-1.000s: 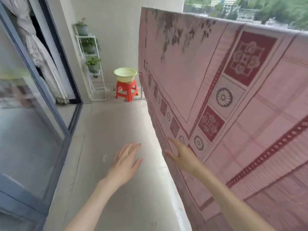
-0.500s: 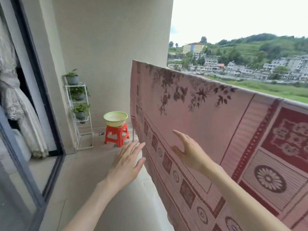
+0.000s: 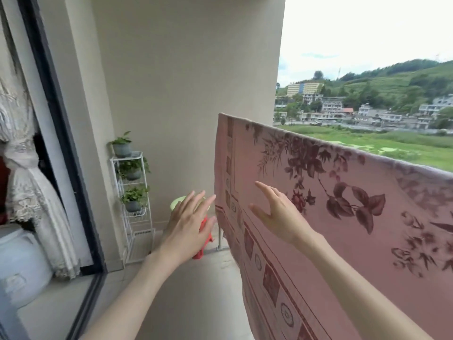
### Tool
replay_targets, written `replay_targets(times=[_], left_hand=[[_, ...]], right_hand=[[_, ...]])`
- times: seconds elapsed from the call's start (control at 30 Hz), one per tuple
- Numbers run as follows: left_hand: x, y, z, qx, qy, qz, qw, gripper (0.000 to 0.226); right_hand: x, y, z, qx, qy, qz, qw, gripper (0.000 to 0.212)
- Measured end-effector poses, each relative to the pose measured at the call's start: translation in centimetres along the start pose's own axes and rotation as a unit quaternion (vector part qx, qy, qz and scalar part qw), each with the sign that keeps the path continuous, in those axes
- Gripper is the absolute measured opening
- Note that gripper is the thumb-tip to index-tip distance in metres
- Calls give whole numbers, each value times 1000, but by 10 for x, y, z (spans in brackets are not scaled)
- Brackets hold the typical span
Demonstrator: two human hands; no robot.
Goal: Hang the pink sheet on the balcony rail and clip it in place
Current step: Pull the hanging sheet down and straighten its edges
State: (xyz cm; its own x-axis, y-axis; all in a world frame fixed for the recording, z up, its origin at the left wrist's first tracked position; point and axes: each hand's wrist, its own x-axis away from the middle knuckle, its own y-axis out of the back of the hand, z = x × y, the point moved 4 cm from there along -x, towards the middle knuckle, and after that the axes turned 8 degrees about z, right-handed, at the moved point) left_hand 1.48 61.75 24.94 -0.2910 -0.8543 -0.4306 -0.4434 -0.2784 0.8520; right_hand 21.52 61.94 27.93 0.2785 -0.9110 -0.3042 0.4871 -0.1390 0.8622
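The pink sheet (image 3: 331, 217), printed with dark red leaves and a patterned border, hangs draped over the balcony rail, which it hides. Its left edge falls straight down near the wall. My right hand (image 3: 277, 214) is raised in front of the sheet with fingers spread and straight; I cannot tell if it touches the cloth. My left hand (image 3: 188, 224) is held up just left of the sheet's edge, fingers straight, holding nothing. No clip is visible.
A white wire rack (image 3: 132, 204) with three potted plants stands against the beige wall. A red stool (image 3: 204, 241) carrying a pale green basin (image 3: 176, 203) sits behind my left hand. A sliding glass door (image 3: 61, 168) and lace curtain (image 3: 27, 192) line the left.
The view has tilted up from the floor toward the wall and the hills. Both hands have risen along the sheet toward its upper left part, staying open.
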Motion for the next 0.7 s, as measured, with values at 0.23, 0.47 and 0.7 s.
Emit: replay_targets(times=[0.23,0.47,0.7], left_hand=[[-103,-43,128,11,50,9,999,48],[-259,-66,251,27,5,23,999,49],[-409,-81,358,89,-38,29,995,45]], right_hand=[[-165,-71,-19,-6,15,33,999,62],[-360,-105,-29,17,-1,-1,1000,61],[-524,-115,-59,62,-58,-25,996,60]])
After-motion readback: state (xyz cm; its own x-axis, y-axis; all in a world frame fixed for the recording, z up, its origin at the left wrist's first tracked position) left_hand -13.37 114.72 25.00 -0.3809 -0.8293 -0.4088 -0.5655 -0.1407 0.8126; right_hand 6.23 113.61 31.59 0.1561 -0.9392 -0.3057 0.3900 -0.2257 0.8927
